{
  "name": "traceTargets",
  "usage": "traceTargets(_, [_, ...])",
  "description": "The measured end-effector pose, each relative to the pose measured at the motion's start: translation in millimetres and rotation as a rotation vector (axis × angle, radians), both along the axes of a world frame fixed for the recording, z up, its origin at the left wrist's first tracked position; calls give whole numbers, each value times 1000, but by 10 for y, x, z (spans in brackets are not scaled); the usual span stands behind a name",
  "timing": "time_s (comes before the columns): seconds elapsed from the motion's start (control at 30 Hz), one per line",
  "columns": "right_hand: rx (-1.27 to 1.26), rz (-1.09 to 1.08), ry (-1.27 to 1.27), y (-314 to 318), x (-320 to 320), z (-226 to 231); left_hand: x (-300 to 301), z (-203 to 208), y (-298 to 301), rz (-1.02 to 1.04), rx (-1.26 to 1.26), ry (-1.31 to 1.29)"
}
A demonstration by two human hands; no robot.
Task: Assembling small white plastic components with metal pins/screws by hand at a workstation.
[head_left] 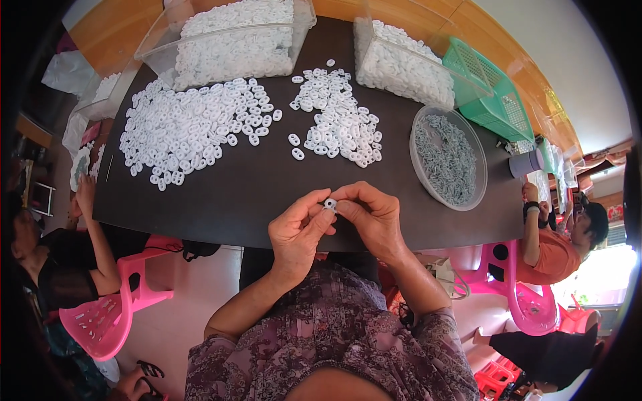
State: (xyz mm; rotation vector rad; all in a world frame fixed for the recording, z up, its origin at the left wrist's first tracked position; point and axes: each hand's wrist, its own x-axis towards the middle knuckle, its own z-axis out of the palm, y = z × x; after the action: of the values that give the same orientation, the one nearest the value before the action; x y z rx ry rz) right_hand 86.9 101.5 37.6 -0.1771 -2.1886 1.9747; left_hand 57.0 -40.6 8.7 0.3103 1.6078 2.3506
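Note:
A small white oval plastic piece (330, 203) with a dark hole is pinched between the fingertips of both hands, just above the near part of the brown table (267, 184). My left hand (295, 230) grips it from the left with thumb and fingers. From the right, the thumb and forefinger of my right hand (372, 217) close on the same piece. Fingers hide much of it, so anything else held there cannot be made out. Beyond my hands lie a large heap of white two-holed pieces (180, 127) and a smaller heap of similar pieces (341, 130).
A round clear tub (483, 175) of small grey metal parts stands at the right. Two clear bins (304, 15) (366, 63) of white pieces and a green basket (498, 107) line the back. A purple-grey cup (526, 163) is at far right. People sit at both sides.

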Motion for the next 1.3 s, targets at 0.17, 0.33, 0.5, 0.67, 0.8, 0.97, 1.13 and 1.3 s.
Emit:
traceTargets(0.17, [66, 4, 23, 24, 10, -25, 0, 11, -4, -25, 2, 7])
traceTargets(0.33, [79, -7, 49, -7, 24, -24, 9, 3, -15, -36, 21, 5])
traceTargets(0.5, [36, -4, 11, -39, 38, 2, 2, -1, -24, -14, -11, 56])
traceTargets(0.67, [158, 37, 70, -57, 56, -8, -14, 42, -70, -17, 42, -3])
traceTargets(0.8, [327, -11, 228, -135, 51, 9, -24, 75, -75, 6, 72, 14])
traceTargets(0.97, [449, -101, 370, -163, 43, -26, 5, 86, -43, 22, 107, -8])
traceTargets(1.13, [452, -156, 406, -203, 59, -58, 5, -17, -16, 56, 92, 58])
traceTargets(1.3, [480, -179, 463, -233, 74, -47, -11, -40, -18, 70, 109, 155])
